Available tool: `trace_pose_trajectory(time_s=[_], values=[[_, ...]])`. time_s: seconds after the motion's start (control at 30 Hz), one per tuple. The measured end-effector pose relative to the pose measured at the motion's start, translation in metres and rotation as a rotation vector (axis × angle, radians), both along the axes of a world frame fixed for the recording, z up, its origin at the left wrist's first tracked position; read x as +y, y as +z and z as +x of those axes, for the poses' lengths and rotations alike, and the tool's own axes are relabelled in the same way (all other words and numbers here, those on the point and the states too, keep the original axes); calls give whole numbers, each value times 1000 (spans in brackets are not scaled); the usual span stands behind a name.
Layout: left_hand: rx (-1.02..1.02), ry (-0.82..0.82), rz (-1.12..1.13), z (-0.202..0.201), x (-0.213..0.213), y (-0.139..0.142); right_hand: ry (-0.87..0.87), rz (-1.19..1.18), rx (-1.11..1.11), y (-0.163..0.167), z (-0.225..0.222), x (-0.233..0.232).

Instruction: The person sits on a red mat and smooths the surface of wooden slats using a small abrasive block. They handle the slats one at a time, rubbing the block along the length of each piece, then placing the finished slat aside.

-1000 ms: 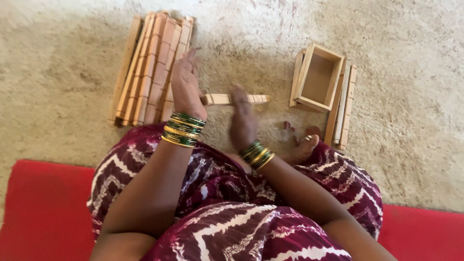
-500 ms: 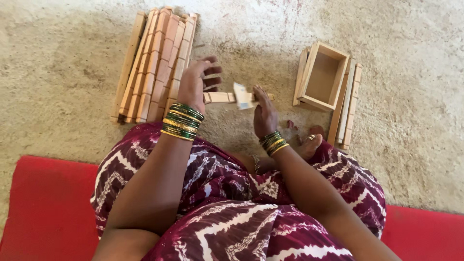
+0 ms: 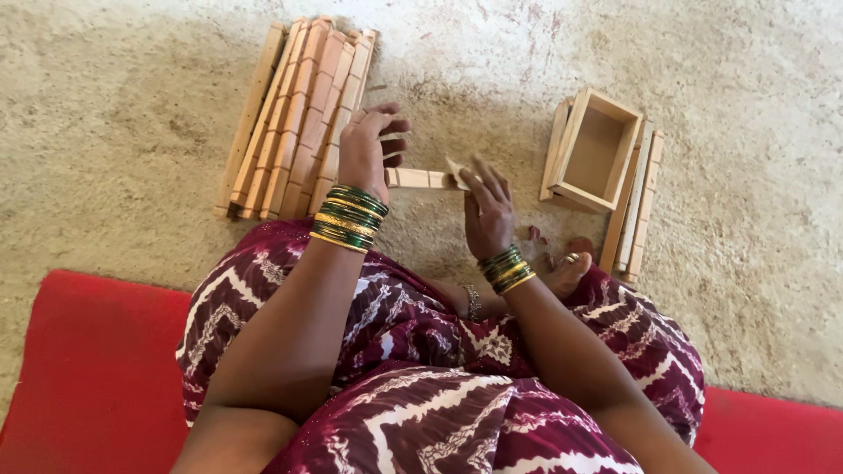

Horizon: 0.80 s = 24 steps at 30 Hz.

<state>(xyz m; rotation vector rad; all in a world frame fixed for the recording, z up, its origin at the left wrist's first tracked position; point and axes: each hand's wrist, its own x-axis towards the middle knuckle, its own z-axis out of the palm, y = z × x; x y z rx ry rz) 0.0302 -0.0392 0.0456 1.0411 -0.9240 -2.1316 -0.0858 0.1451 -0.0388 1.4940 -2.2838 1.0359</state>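
Observation:
I sit on the floor, looking down at my lap. My left hand (image 3: pixel 369 149) grips the left end of a short notched wooden strip (image 3: pixel 420 178), held level just above the floor. My right hand (image 3: pixel 486 206) pinches a small wooden piece (image 3: pixel 455 168) against the strip's right end. Both wrists wear green and gold bangles. A stack of long notched wooden strips (image 3: pixel 294 114) lies on the floor just left of my left hand.
An assembled open wooden box frame (image 3: pixel 575 189) rests at the right on several loose strips (image 3: pixel 639 206). My bare foot (image 3: pixel 566 272) sticks out below it. A red mat (image 3: pixel 88 377) lies under me over the sandy concrete floor (image 3: pixel 132 70).
My left hand lifted off the floor and closed on the short strip. My right hand picked up a small piece and brought it to the strip's right end.

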Motion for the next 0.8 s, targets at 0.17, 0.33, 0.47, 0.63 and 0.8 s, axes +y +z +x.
trace_pose_trajectory(time_s=[0.17,0.33,0.47,0.63,0.8], values=[[3,-7,28,-3,5,-2,147,-101,-35,40,38,-12],[-20,-3,-12,-2,3,-4,273,-160,73,48,44,-19],[-14,31,-38,-2,-4,-7,146,-56,174,11,2,-15],[-49,124,-96,-3,-12,-11,-131,145,-76,-24,-59,18],[146,407,-330,-3,-20,-22,-284,171,-283,-26,-67,21]])
